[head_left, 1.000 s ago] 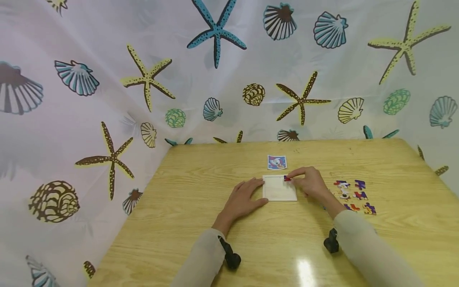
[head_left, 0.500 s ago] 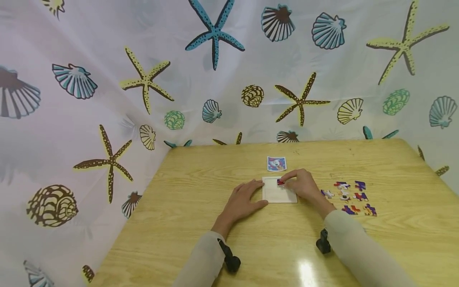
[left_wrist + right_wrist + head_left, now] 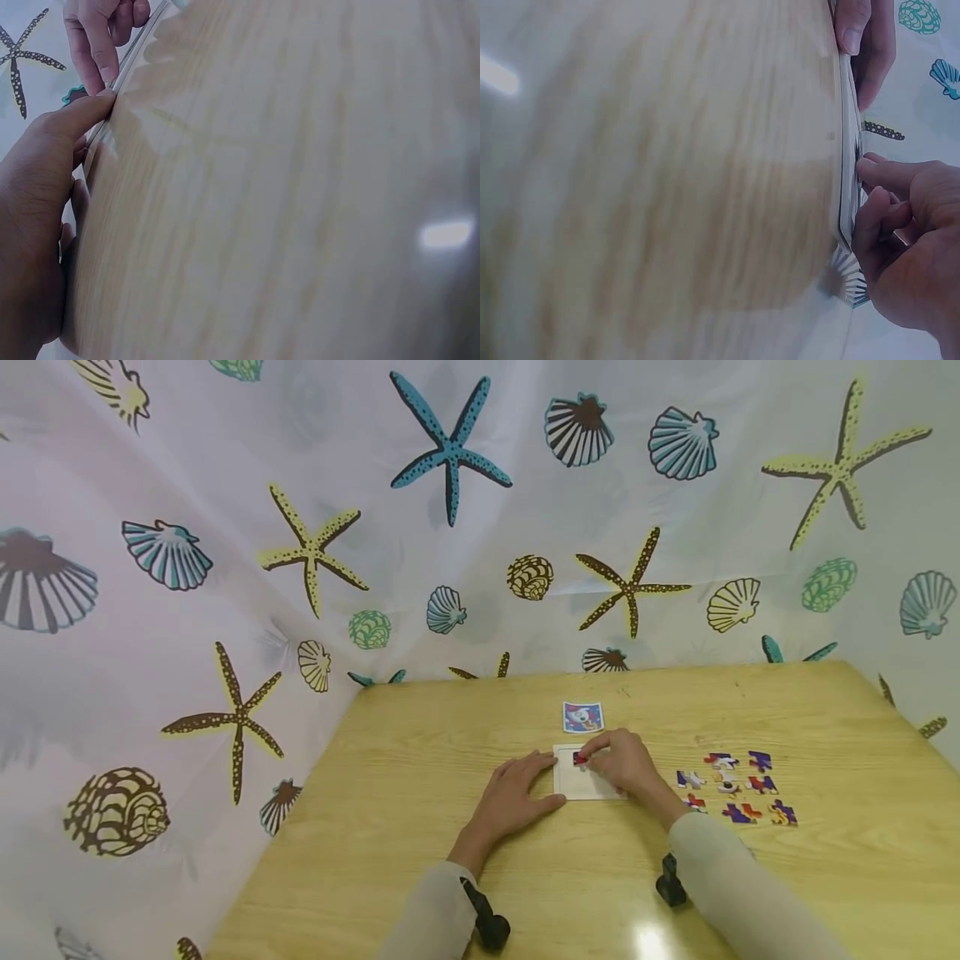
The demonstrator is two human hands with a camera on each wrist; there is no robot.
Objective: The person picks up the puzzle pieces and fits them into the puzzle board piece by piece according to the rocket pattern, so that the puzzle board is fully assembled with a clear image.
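A white puzzle tray (image 3: 588, 787) lies flat on the wooden table. My left hand (image 3: 512, 793) rests at its left edge, thumb near the lower corner and the other fingers, fairly straight, near the upper one. In the left wrist view, the left thumb (image 3: 94, 112) touches the tray's edge. My right hand (image 3: 624, 763) pinches a purple and red jigsaw piece (image 3: 579, 759) over the upper left part of the tray. The right wrist view shows the right hand (image 3: 911, 232) low over the tray, with its fingers hiding the piece.
Several loose jigsaw pieces (image 3: 727, 785) lie in rows right of the tray. A small picture card (image 3: 582, 717) with a white cartoon animal is behind the tray. A seashell-patterned curtain (image 3: 480, 552) hangs along the table's back and sides.
My right hand has moved left across the tray with the jigsaw piece, from its upper right to its upper left part. The left hand stays at the tray's edge.
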